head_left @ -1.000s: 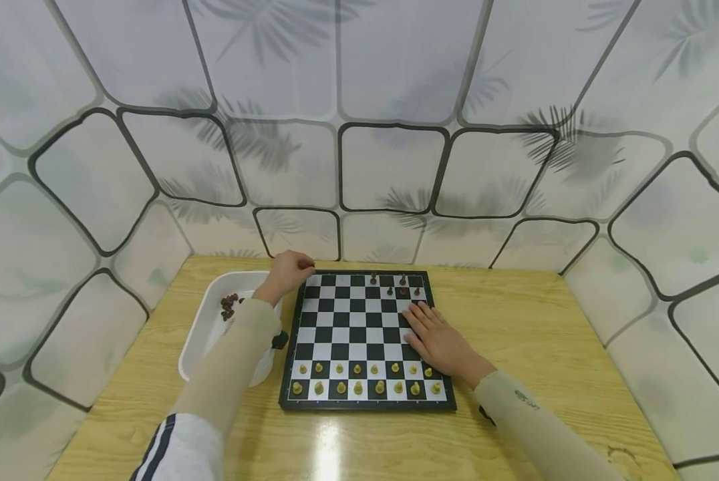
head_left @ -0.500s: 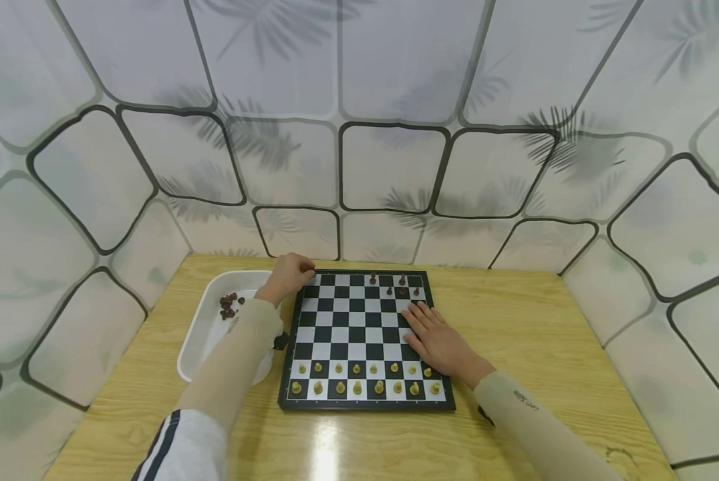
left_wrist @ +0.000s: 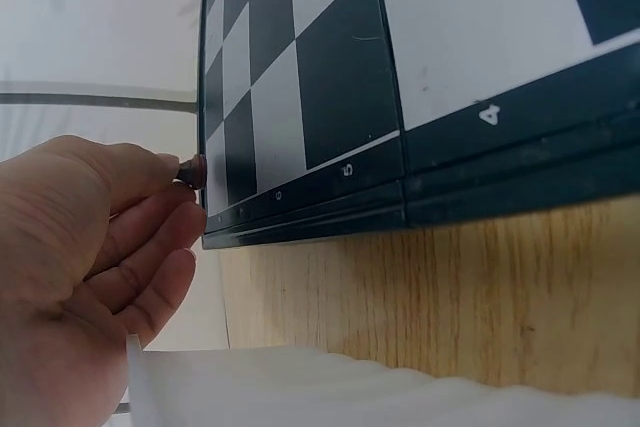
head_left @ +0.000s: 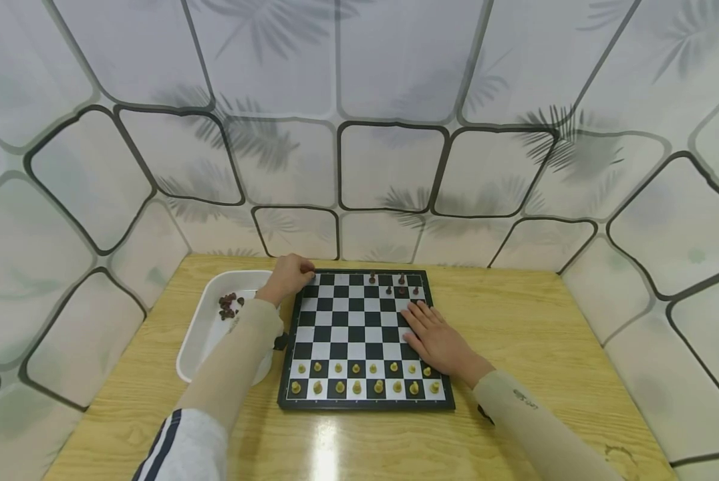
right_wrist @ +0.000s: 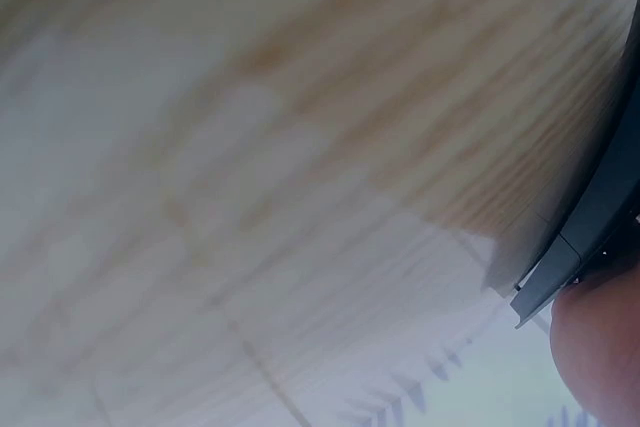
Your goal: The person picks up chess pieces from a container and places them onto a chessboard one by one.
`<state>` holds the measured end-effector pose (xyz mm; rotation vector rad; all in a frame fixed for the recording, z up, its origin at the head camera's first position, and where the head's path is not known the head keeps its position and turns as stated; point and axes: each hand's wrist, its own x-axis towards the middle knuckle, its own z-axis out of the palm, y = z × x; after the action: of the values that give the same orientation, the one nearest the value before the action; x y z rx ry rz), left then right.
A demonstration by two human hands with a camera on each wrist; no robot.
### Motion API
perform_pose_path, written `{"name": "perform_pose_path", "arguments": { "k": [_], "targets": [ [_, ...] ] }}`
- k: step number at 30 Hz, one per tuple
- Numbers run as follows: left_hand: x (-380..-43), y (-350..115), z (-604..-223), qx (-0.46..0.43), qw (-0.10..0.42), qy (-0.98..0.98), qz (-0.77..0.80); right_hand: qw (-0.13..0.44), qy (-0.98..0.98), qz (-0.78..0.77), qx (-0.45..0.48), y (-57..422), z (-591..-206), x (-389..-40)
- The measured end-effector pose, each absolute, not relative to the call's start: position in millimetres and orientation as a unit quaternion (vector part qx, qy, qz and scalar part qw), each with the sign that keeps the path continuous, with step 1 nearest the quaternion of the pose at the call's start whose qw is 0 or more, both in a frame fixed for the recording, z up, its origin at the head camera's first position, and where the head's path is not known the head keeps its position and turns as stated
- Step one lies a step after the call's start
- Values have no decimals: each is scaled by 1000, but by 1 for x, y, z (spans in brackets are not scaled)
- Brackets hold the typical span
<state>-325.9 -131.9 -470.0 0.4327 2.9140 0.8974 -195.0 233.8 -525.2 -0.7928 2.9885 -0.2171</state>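
My left hand [head_left: 289, 275] is at the far left corner of the chessboard [head_left: 341, 405]. In the left wrist view its thumb and index finger pinch a small dark brown chess piece [left_wrist: 190, 172] right at the corner squares. My right hand [head_left: 439, 339] lies flat on the board's right side with fingers straight, holding nothing. Several dark brown pieces [head_left: 401, 279] stand in the far right rows beyond its fingertips. Two rows of yellow pieces [head_left: 356, 387] line the near side. In the right wrist view only the board's dark edge [right_wrist: 580, 227] and part of the hand show.
A white plastic tray [head_left: 186, 361] stands left of the board, under my left forearm, with several dark brown pieces [head_left: 228, 306] inside. The wooden table [head_left: 516, 307] meets a patterned fabric wall [head_left: 389, 174] behind and at both sides.
My left hand has shifted very slightly at the far left corner, still pinching the chess piece. The right hand and the other pieces stay as they were.
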Motion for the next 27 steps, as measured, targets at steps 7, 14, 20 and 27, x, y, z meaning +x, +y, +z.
{"name": "perform_pose_path", "arguments": {
  "k": [7, 14, 20, 27],
  "targets": [
    [-326, -131, -470, 149, 25, 947, 284, 23, 964, -71, -255, 232, -522, -194],
    [-327, -132, -471, 151, 24, 947, 283, 22, 964, -78, -254, 232, -522, -194],
    [-328, -132, -471, 158, 21, 947, 279, 21, 964, -77, -255, 232, -523, -195],
    [-324, -132, -469, 156, 28, 948, 275, 19, 964, -78, -255, 232, -524, -194]
  ]
}}
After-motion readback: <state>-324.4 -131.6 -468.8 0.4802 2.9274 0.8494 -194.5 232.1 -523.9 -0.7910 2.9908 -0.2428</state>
